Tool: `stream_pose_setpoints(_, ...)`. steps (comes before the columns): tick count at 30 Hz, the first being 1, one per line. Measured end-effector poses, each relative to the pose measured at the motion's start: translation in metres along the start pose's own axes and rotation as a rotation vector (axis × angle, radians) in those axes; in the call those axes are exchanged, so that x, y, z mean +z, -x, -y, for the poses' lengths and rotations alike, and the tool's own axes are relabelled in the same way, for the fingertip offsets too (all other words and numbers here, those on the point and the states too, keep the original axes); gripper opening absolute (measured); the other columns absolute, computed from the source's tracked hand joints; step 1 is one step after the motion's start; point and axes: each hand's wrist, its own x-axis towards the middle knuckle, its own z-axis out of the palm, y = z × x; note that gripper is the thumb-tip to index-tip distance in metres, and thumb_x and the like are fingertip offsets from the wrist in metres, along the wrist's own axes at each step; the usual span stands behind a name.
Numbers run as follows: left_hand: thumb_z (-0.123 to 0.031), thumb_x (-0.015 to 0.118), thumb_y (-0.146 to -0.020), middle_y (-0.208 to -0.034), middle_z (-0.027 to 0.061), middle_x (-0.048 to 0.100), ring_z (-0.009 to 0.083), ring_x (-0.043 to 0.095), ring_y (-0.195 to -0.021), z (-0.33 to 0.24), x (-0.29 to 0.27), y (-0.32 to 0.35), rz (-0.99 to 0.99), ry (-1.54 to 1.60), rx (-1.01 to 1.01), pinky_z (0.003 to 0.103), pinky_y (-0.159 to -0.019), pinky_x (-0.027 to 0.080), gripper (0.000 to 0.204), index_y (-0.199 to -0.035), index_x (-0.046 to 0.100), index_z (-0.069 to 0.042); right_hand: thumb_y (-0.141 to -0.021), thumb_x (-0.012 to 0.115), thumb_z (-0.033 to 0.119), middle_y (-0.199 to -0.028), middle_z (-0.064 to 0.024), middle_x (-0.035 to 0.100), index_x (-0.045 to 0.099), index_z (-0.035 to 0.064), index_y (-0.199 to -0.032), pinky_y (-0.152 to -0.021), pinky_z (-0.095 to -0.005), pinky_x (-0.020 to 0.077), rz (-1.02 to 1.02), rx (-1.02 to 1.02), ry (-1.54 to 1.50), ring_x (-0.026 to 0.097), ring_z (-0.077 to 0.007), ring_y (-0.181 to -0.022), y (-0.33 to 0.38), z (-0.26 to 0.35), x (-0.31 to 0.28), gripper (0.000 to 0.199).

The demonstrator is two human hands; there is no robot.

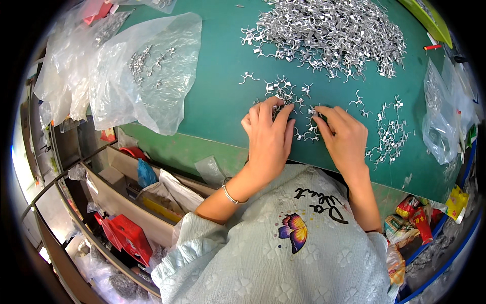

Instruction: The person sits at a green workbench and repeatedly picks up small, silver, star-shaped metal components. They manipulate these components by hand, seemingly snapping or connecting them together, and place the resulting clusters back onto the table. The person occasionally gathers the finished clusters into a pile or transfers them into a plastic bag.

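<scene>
Nearest, pale top [243,258]: butterfly print on its front, below the table [217,101] edge
Left wrist: a light bracelet [229,194] around it
Left hand [267,126]: bent over the green tabletop, thumb and forefinger a little apart, fingertips among metal clips [283,91]; cannot tell whether one is gripped
Right hand [345,133]: just beside it, thumb and forefinger drawn close at a clip [311,112]; cannot tell whether they pinch it
Metal clips: around and just beyond the fingertips
Loose cluster [392,134]: more clips, right of the right hand
Clear bag [169,101]: left on the table, some clips showing
Large heap [329,35]: silvery clips, beyond both hands
Yellow-green tray [436,23]: far right corner
</scene>
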Motion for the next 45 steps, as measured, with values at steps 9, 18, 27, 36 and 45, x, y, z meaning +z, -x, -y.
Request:
stream_pose_setpoints(9, -0.004, 0.068, -0.079, -0.116, 0.0095, 0.052, 0.0283, 0.048, -0.104, 0.002, 0.0, 0.003, -0.03, 0.07, -0.007, 0.043, -0.089, 0.031, 0.032, -0.11, 0.062, -0.006, -0.094, 0.059, 0.011, -0.064, 0.0057, 0.044, 0.063, -0.0008, -0.105, -0.044, -0.0191, 0.0222, 0.241, 0.734, -1.393, 0.032, -0.0007, -0.051, 0.013, -0.019, -0.029, 0.017)
stream_pose_setpoints(18, -0.006, 0.07, -0.08, -0.101, 0.0124, 0.056, 0.0288, 0.059, -0.083, -0.026, -0.006, 0.003, 0.138, 0.549, 0.111, 0.037, -0.07, 0.049, 0.042, -0.12, 0.059, -0.005, -0.098, 0.054, 0.018, -0.065, 0.0047, 0.044, 0.06, -0.0012, -0.105, -0.044, -0.0181, 0.0222, 0.426, 0.84, -1.569, 0.033, -0.0016, -0.051, 0.024, -0.009, -0.022, 0.022)
stream_pose_setpoints(27, -0.004, 0.051, -0.096, -0.087, 0.0068, 0.063, 0.011, 0.059, -0.072, -0.011, -0.007, -0.007, 0.233, 1.151, -0.457, 0.024, -0.064, 0.049, 0.015, -0.107, 0.059, 0.003, -0.091, 0.063, 0.009, -0.071, 0.0086, 0.053, 0.068, 0.0023, -0.1, -0.049, -0.017, 0.0284, 0.104, 0.615, -0.782, 0.041, 0.0003, -0.059, 0.019, -0.008, -0.033, 0.013)
stream_pose_setpoints(36, -0.005, 0.056, -0.094, -0.084, 0.0048, 0.06, 0.0086, 0.053, -0.066, 0.011, -0.02, -0.007, 0.279, 1.086, -0.537, 0.022, -0.059, 0.043, 0.014, -0.104, 0.061, 0.004, -0.081, 0.071, 0.015, -0.069, -0.0056, 0.058, 0.068, 0.01, -0.097, -0.048, -0.0342, 0.0411, 0.041, 0.127, -0.115, 0.055, -0.0239, -0.052, 0.001, 0.007, -0.003, 0.018)
stream_pose_setpoints(45, -0.004, 0.065, -0.088, -0.074, 0.0012, 0.049, 0.008, 0.042, -0.058, 0.007, -0.019, -0.005, 0.036, 0.409, -0.263, 0.022, -0.051, 0.036, 0.019, -0.107, 0.064, -0.003, -0.082, 0.07, 0.016, -0.072, -0.0066, 0.062, 0.065, 0.0103, -0.092, -0.049, -0.0371, 0.0436, 0.171, 0.221, 0.036, 0.06, -0.0245, -0.056, 0.005, 0.0, -0.026, 0.013)
